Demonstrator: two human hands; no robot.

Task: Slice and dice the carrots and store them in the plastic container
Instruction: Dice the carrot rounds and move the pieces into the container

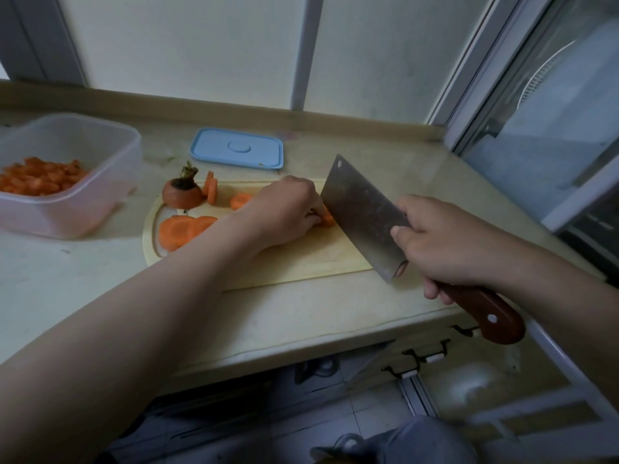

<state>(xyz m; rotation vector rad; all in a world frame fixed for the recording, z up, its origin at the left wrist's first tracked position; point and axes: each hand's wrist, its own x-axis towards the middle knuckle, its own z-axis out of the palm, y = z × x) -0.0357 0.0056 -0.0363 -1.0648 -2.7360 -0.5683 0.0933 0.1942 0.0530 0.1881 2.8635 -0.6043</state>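
Note:
On the wooden cutting board [301, 262] my left hand [284, 209] holds down a small carrot piece [327, 218] with curled fingers. My right hand [445, 242] grips the brown handle of a cleaver [361, 216], whose blade stands right against the carrot piece. Carrot slices [182, 229] lie overlapped at the board's left end, with more slices [211, 187] and a carrot top with stem [182, 192] behind them. A clear plastic container [110, 152] at the left holds diced carrot [37, 179].
The container's blue lid [237, 149] lies flat behind the board near the window ledge. The counter's front edge runs close below the board, with drawers and floor beneath. A glass door frame stands at the right.

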